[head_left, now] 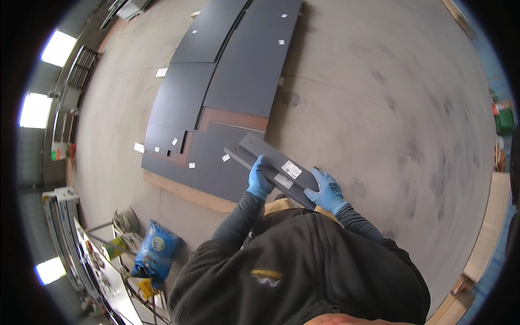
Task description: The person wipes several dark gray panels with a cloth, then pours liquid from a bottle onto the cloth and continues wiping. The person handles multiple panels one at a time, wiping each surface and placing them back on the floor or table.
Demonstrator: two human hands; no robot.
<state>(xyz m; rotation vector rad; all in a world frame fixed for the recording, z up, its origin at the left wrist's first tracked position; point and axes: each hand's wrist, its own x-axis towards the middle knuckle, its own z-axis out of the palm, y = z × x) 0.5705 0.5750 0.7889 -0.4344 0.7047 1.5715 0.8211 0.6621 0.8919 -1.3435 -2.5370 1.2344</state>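
"What's in hand?"
"Two grey pieces (275,157), apparently being handled as a pair; the next move likely calls for a level two-handed hold."
"And the fingers?"
"Left hand (260,180) clamps their left edge, right hand (327,192) their right; they're between, near the dark panels (246,67)."

**Bag (156,244) and table (122,297) left of the fingers (258,163)**

We see the blue bag beside the cluttered table; farther left of the fingers, bright windows (59,49). Far to their right we have a green container (505,122) and planks (489,225).
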